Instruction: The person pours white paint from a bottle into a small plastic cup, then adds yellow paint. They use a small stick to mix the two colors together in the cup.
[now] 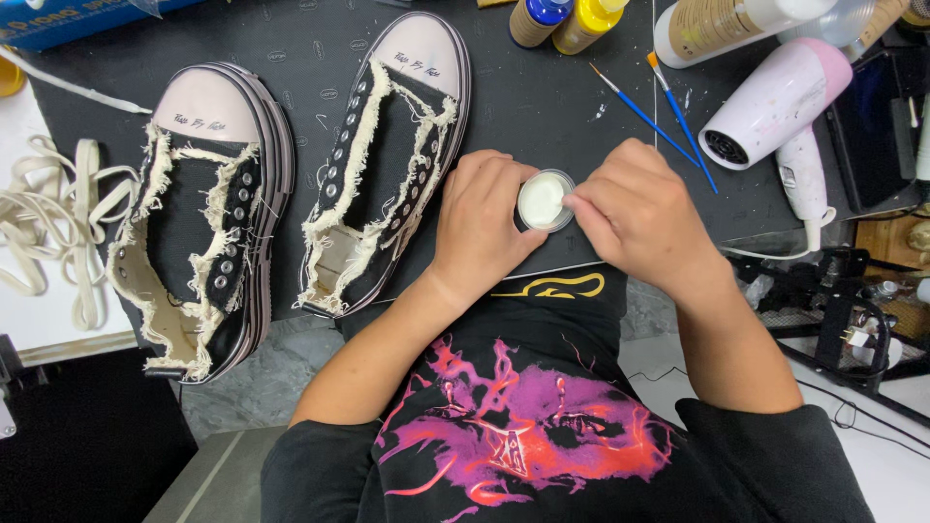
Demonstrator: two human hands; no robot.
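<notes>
**Both hands on a small jar at the desk's edge**

The left hand [484, 228] curls around a small round jar [544, 200] of white paste, gripping its side. The right hand [639, 213] closes over the jar's other side, fingertips pinched at its rim. The jar sits near the front edge of the black desk [542, 87]. Two frayed black shoes [383, 165] lie to the left, laces [58, 223] beside them. Two blue brushes [668, 107] and a hair dryer [775, 107] lie to the right.
</notes>
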